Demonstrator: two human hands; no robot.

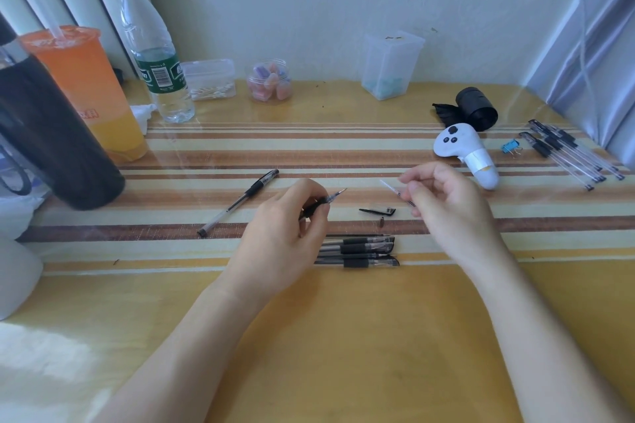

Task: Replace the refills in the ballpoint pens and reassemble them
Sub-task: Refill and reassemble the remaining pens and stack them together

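Note:
My left hand (287, 227) grips a pen front section (326, 201) with a black grip, its tip pointing up and right. A thin clear refill (391, 188) is pinched in my right hand (443, 197) just right of it. Between the hands on the table lie a black pen cap (378, 211) and a small dark tip piece (380, 222). Below them several capped black pens (360, 249) lie side by side. One whole pen (240, 200) lies slanted to the left.
Far right lies a bunch of several pens (570, 151) beside a blue binder clip (511, 146) and a white controller (464, 152). An orange drink cup (86, 89), a water bottle (151, 55) and a dark flask (48, 134) stand at left. Small plastic containers line the wall.

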